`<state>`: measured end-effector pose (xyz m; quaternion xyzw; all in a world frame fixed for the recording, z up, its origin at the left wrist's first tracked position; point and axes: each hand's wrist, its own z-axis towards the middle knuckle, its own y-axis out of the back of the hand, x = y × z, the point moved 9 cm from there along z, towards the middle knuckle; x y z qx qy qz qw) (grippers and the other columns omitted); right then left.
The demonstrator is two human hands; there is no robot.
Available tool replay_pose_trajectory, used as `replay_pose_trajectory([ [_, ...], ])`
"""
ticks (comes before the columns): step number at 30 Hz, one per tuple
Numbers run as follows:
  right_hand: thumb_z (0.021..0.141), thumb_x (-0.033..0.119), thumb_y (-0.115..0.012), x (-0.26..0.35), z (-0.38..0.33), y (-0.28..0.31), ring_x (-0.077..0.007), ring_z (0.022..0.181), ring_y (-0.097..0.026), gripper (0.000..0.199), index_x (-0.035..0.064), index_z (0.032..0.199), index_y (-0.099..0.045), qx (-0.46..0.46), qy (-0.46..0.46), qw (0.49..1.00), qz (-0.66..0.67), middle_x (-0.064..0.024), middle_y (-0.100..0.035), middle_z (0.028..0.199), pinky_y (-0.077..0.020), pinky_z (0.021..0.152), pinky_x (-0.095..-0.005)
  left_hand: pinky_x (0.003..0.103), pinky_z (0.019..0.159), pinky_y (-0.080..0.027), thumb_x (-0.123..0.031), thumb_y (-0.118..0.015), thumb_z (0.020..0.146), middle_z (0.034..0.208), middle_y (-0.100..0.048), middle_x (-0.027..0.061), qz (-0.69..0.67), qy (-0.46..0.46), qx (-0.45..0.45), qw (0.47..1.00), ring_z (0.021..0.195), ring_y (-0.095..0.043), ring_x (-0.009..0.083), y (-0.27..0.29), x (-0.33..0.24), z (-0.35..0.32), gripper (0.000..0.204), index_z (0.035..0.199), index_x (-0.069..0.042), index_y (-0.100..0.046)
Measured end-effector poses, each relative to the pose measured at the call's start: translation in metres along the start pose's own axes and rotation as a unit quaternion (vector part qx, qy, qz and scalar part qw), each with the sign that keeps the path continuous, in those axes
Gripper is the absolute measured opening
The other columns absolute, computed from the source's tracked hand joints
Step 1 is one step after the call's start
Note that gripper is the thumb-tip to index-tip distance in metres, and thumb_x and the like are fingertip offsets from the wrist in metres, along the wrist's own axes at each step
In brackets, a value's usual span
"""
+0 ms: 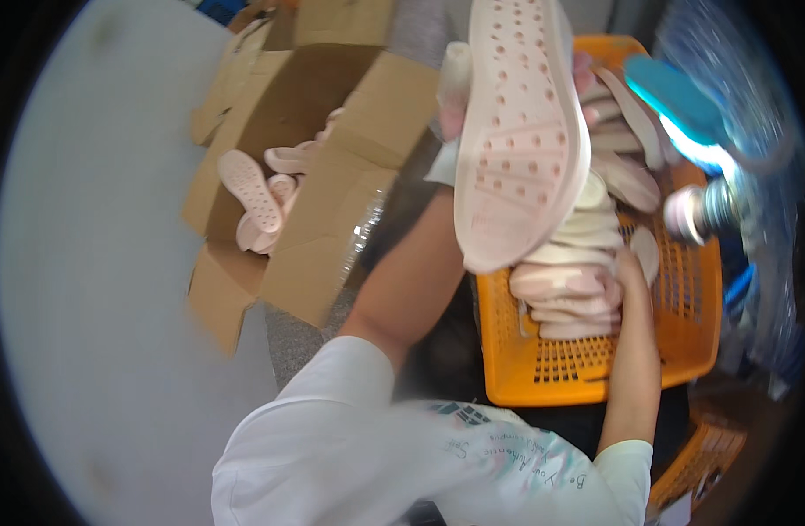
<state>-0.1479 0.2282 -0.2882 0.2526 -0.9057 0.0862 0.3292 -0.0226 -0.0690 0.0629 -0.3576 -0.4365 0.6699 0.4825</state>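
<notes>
A large pale pink shoe sole [521, 140], dotted with small holes, is held up close in front of me. My left hand [452, 101] grips it from behind at its left edge; most of that hand is hidden by the sole, and something white shows at the wrist. Below it, my right hand [629, 270] reaches into an orange plastic basket [508, 377]. It rests against the right end of a stack of cream and pinkish soles [567, 307]. Its fingers are hidden and blurred among them.
To the left stands an open cardboard box [332, 219] with several pink soles [251, 191] inside. Right of the basket are a bright lamp with a blue top [674, 96] and crumpled clear plastic [771, 219]. Another orange basket [701, 460] sits at the lower right.
</notes>
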Motion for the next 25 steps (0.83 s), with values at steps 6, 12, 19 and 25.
replay_pose_trajectory([
  [6,0.074,0.008,-0.079,-0.026,0.065,0.022,-0.0317,0.118,-0.062,0.070,0.0030,0.139,-0.054,0.063,0.125,0.896,-0.422,-0.0202,-0.064,0.127,-0.0516,0.093,-0.0374,0.049,0.103,-0.040,-0.030,-0.065,0.093,0.142,-0.037,0.0200,-0.063,0.046,0.153,0.985,0.126,-0.043,0.0318,-0.039,-0.020,-0.010,0.067,0.145,-0.001,-0.033],
  [12,0.077,0.013,-0.078,0.007,0.024,-0.001,-0.0326,0.109,-0.066,0.051,0.0063,0.126,-0.065,0.003,0.236,0.813,-0.532,-0.0183,-0.069,0.118,-0.0492,0.096,-0.0379,0.057,0.113,-0.030,-0.029,-0.064,0.092,0.154,-0.022,0.0230,-0.088,0.087,0.202,0.971,0.140,-0.029,0.0360,-0.054,-0.018,-0.009,0.078,0.152,-0.002,-0.022],
  [19,0.081,0.021,-0.075,0.044,-0.019,-0.008,-0.0414,0.086,-0.068,0.026,-0.0007,0.096,-0.073,0.015,0.184,0.781,-0.596,-0.0262,-0.070,0.090,-0.0520,0.079,-0.0449,0.064,0.121,-0.017,-0.036,-0.062,0.094,0.163,-0.008,0.0249,-0.107,0.064,0.187,0.974,0.151,-0.016,0.0405,-0.066,-0.014,-0.020,0.089,0.159,-0.005,-0.011],
  [25,0.086,0.015,-0.072,0.125,-0.124,0.006,-0.0315,0.075,-0.068,0.024,0.0049,0.107,-0.075,-0.051,0.280,0.906,-0.314,-0.0157,-0.075,0.094,-0.0506,0.074,-0.0440,0.064,0.121,-0.018,-0.048,-0.063,0.092,0.163,-0.009,0.0246,-0.020,0.029,0.108,0.993,0.150,-0.018,0.0398,-0.065,-0.020,-0.023,0.093,0.159,-0.005,-0.013],
])
